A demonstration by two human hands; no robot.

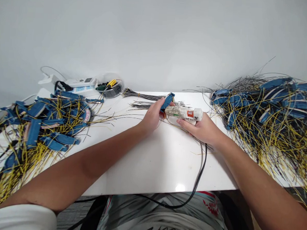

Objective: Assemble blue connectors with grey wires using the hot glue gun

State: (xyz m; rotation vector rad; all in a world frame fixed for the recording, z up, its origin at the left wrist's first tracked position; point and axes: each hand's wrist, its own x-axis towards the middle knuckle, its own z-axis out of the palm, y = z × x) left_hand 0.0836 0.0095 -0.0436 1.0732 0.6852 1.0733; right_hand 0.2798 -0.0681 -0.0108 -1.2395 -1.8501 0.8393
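Near the middle of the white table (pixel 146 162), my left hand (pixel 154 114) is closed on a blue part (pixel 167 101) with thin wires. My right hand (pixel 201 127) grips a white glue gun (pixel 184 113), whose body is stained toward the front. The gun's front end points left and meets the blue part; its nozzle tip is hidden there. A black cord hangs from the gun over the table's front edge. Behind my hands lie bundles of thin dark wires (pixel 143 105).
Blue parts with yellow and black wires are heaped at the left (pixel 52 120) and the right (pixel 272 111). At the back left are a power strip (pixel 80 85) and a clear round container (pixel 116 90) holding yellow and green items.
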